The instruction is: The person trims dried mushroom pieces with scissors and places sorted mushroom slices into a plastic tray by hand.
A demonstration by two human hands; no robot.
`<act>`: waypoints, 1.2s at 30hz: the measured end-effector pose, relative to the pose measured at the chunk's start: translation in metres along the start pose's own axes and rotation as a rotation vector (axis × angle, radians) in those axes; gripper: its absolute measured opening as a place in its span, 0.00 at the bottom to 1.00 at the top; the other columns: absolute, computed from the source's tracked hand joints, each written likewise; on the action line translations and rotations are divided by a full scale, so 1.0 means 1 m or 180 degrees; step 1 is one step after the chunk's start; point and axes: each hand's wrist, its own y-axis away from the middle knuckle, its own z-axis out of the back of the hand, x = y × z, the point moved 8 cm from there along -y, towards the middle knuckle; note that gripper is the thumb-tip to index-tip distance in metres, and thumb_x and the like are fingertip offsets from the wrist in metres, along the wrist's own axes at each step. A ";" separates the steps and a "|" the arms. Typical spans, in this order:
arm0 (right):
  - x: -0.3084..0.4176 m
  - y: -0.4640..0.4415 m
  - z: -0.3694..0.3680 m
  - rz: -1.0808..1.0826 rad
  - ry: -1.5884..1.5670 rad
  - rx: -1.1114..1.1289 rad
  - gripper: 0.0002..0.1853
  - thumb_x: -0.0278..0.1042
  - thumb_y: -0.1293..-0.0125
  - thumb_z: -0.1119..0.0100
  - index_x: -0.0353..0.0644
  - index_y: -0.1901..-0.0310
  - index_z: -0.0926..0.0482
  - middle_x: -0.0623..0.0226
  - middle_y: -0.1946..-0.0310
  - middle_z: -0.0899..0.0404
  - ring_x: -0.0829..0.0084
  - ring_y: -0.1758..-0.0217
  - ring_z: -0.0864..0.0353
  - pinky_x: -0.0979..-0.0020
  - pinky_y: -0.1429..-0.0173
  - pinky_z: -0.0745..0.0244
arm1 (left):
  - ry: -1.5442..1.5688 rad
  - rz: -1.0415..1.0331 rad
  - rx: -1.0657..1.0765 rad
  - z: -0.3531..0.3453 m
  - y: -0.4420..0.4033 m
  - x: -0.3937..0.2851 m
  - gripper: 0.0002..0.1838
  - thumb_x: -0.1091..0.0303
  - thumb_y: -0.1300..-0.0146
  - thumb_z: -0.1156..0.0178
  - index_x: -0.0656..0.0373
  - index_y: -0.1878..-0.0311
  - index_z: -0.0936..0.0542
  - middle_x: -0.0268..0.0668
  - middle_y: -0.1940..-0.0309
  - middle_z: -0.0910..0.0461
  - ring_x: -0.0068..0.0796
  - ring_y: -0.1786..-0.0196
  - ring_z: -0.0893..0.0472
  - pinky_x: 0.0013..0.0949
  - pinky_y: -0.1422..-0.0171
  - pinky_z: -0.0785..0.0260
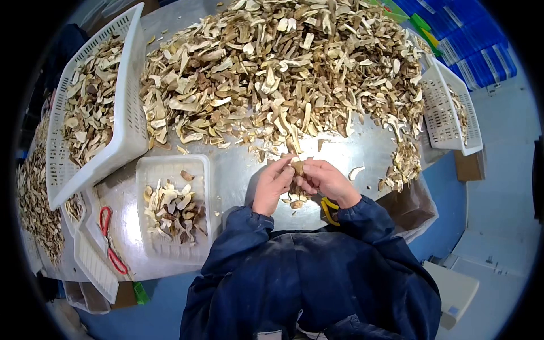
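My left hand (274, 186) and my right hand (328, 180) meet over the metal table, both closed around a brownish dried mushroom slice (298, 166). Its lower part is partly hidden by my fingers. Under my hands lie a few small mushroom bits (296, 203). Close by my right wrist is a yellow-handled tool (328, 211), partly covered by the sleeve, so its kind is unclear. Just beyond my fingers begins a large heap of dried mushroom slices (272, 73). To the left, a shallow white tray (208, 187) holds a small pile of slices (174, 209).
A large white basket (127, 107) of slices stands tilted at the left. Red-handled scissors (107, 238) lie near a white slatted tray (95, 266). Another white basket (445, 107) is at the right, with a lined box (416, 212) below the table edge and blue crates (470, 45) behind.
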 end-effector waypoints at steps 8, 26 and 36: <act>0.026 0.015 0.007 0.0917 0.1382 -0.1161 0.11 0.35 0.31 0.45 0.35 0.56 0.20 0.73 0.71 0.21 0.83 0.75 0.28 0.81 0.69 0.33 | 0.2111 0.0465 0.0310 -0.003 0.000 0.011 0.12 0.66 0.28 0.49 0.59 0.45 0.30 0.30 0.62 0.27 0.13 0.70 0.33 0.18 0.74 0.44; 0.018 0.012 0.008 0.0790 0.1334 -0.1379 0.05 0.26 0.39 0.47 0.35 0.64 0.24 0.71 0.79 0.23 0.85 0.80 0.30 0.79 0.75 0.35 | -0.1748 -0.1233 -0.0182 -0.005 0.005 -0.020 0.11 0.68 0.30 0.45 0.56 0.46 0.26 0.31 0.64 0.24 0.13 0.67 0.29 0.18 0.67 0.38; 0.018 0.017 -0.003 0.0230 0.1797 -0.0855 0.08 0.29 0.35 0.45 0.36 0.59 0.21 0.72 0.77 0.21 0.86 0.81 0.30 0.81 0.76 0.36 | 0.1196 0.0158 -0.0077 0.004 0.000 0.008 0.17 0.57 0.24 0.55 0.61 0.46 0.31 0.32 0.67 0.29 0.17 0.73 0.34 0.20 0.74 0.44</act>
